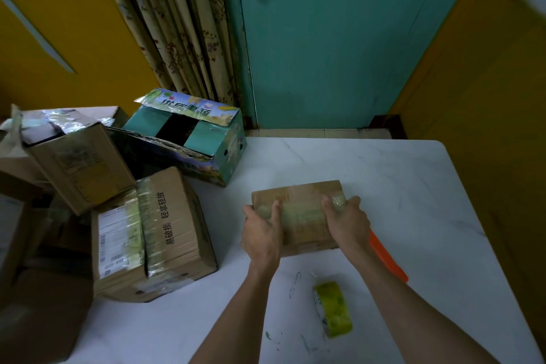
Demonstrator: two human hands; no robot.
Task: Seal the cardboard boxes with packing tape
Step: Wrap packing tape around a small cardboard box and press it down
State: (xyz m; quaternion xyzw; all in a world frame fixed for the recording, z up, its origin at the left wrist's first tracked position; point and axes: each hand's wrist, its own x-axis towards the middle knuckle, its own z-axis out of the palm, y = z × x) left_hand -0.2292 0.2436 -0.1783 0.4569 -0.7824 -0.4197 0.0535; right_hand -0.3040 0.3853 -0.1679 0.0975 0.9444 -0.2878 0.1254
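Head view: taped brown boxes (153, 233) crowd the left edge of the table (413, 186). Mid-table, the left hand (261, 233) clamps the left end of a small cardboard box (298, 216), thumb on top. The right hand (347, 221) curls round its right end. A tape roll (332, 309) lies nearer the person, and an orange tool (390, 260) shows just beside the right wrist.

Small box (298, 216): matt brown cardboard under glossy clear tape. Tape roll (333, 309): glossy, yellowish. Table (413, 192): smooth white, marble-veined. Curtain (177, 23): cloth.

Bare forearms (236, 319) — bare left hand (261, 233), bare right hand (348, 224)
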